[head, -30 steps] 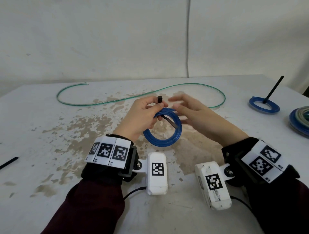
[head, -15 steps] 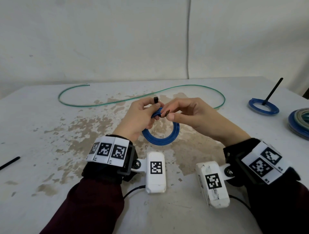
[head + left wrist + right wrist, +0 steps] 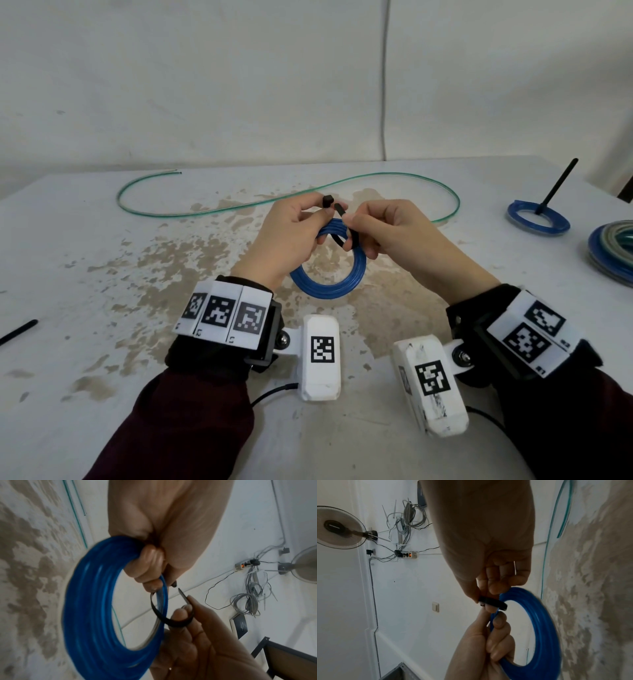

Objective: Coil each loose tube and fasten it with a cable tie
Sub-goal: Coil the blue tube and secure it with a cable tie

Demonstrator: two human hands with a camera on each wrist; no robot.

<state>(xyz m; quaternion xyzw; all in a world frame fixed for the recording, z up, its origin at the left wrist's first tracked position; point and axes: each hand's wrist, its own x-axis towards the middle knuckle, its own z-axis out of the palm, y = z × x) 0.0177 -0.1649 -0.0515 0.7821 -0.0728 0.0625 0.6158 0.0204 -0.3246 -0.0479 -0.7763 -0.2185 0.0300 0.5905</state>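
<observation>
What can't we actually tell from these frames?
- Whether the cable tie tip has entered its head: head view, fingertips cover it; left wrist view shows a gap.
- Left hand grip on the blue coil: fingers hide it.
- Coils at the right edge: cut off by the head view's edge.
- Blue coil turns: blurred in both wrist views.

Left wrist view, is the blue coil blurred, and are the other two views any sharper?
Left wrist view: the blue coil is smeared by motion blur. Right wrist view: its far rim is also soft, and the walls bend with wide-angle distortion. Head view: coil and cable tie look crisp under even, soft light.
</observation>
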